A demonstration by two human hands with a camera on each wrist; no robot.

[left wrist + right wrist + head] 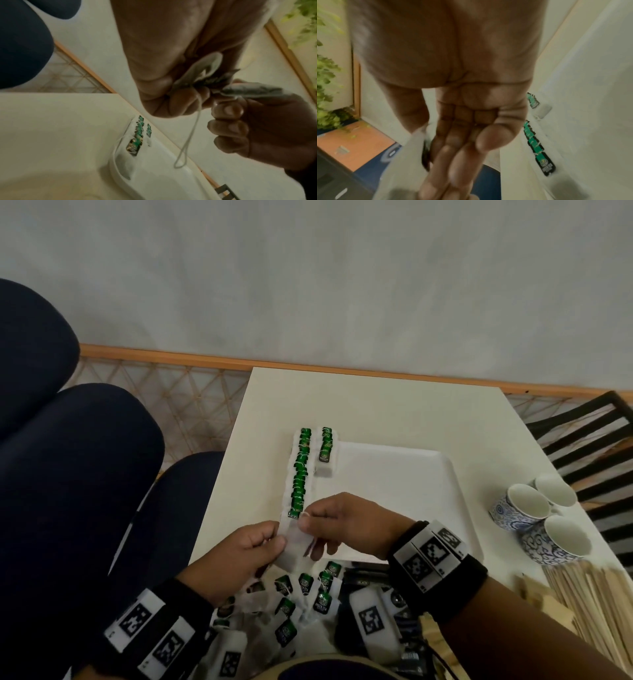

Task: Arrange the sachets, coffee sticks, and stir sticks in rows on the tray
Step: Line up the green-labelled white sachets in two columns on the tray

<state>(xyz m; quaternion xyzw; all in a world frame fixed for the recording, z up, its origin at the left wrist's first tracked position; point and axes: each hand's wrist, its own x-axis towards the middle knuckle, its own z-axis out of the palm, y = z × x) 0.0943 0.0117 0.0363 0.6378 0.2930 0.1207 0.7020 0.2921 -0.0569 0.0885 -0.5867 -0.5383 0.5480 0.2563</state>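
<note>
- Both hands pinch one soft, translucent paper sachet (295, 542) over the near-left corner of the smooth white tray (442, 474): left hand (239, 556) and right hand (346, 525).
- A thin looped string (187, 142) dangles from it.
- Glossy green-tagged sachets (300, 474) overlap in a row along the tray's left edge.
- Flat pale stir sticks (589, 604), apparently wooden, lie right.

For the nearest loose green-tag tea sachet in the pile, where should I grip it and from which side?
Judging by the head view, pinch the loose sachet's green tag from above; it lies flat, facing up, with others crowding its sides. The soft white pouch would crumple.
</note>
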